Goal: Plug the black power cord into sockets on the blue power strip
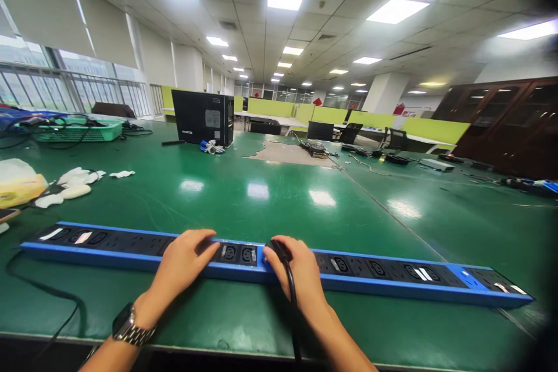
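Observation:
A long blue power strip [279, 283] with black sockets lies across the front of the green table. My left hand [185, 258] rests on it left of the middle, thumb and forefinger apart, with a metal-banded watch on the wrist. My right hand [300, 270] is closed round a black plug [279, 249] just right of the strip's middle. From that plug a thick black cable [292, 296] runs down past the table's front edge. Its prongs are hidden, so I cannot tell whether it sits in a socket. Two sockets [239, 254] show between my hands.
A black computer case [203, 118] stands at the back, with gloves [211, 147] before it. A green basket [81, 131] of cables is at the far left, near white scraps [72, 186]. Several small devices and cables lie at the back right. A thin cord [65, 296] trails at front left.

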`<state>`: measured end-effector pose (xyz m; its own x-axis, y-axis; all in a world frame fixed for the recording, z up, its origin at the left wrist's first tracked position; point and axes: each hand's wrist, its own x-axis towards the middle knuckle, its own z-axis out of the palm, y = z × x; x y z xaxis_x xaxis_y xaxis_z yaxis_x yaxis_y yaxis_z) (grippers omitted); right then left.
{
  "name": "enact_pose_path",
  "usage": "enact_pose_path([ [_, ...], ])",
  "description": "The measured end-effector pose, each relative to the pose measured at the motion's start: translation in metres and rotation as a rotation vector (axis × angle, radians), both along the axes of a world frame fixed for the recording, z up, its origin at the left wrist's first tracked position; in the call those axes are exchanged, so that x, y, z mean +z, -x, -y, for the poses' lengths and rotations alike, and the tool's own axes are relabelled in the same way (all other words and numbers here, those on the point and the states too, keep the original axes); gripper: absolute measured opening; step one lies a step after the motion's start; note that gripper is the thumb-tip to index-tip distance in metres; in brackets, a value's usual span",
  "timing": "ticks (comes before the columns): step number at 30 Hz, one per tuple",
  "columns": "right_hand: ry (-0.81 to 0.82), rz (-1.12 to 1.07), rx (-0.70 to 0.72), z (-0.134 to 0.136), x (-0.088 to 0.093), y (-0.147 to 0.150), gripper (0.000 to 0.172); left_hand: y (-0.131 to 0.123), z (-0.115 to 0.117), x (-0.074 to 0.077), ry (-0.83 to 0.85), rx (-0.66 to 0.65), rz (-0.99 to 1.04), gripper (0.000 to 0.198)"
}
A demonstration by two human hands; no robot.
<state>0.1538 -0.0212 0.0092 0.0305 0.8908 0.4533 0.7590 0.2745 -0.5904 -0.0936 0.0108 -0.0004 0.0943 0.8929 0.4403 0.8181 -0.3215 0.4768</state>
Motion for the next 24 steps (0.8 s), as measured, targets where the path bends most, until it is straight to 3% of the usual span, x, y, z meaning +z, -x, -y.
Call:
enact_pose_path([
  [6, -0.043, 0.208, -0.104, 0.000, 0.003, -0.001, 0.023, -0.001, 0.001, 0.000, -0.018, 0.013, -0.016, 0.036],
  [14, -0.134, 0.351, -0.077, 0.006, -0.005, 0.010, 0.020, -0.006, 0.001, -0.003, -0.096, -0.013, -0.005, 0.031],
  [18, -0.178, 0.366, 0.020, 0.015, -0.018, -0.008, 0.046, -0.032, 0.016, -0.007, -0.189, -0.202, 0.038, 0.027],
  [20, -0.233, 0.361, -0.024, 0.026, -0.028, -0.025, 0.060, -0.051, 0.023, -0.007, -0.199, -0.312, 0.033, 0.031],
  [22, -0.300, 0.324, -0.142, 0.042, -0.040, -0.044, 0.055, -0.070, 0.025, -0.006, -0.178, -0.373, 0.032, 0.040],
  [24, -0.328, 0.262, -0.211, 0.061, -0.054, -0.059, 0.031, -0.086, 0.024, -0.003, -0.133, -0.382, 0.050, 0.041],
])
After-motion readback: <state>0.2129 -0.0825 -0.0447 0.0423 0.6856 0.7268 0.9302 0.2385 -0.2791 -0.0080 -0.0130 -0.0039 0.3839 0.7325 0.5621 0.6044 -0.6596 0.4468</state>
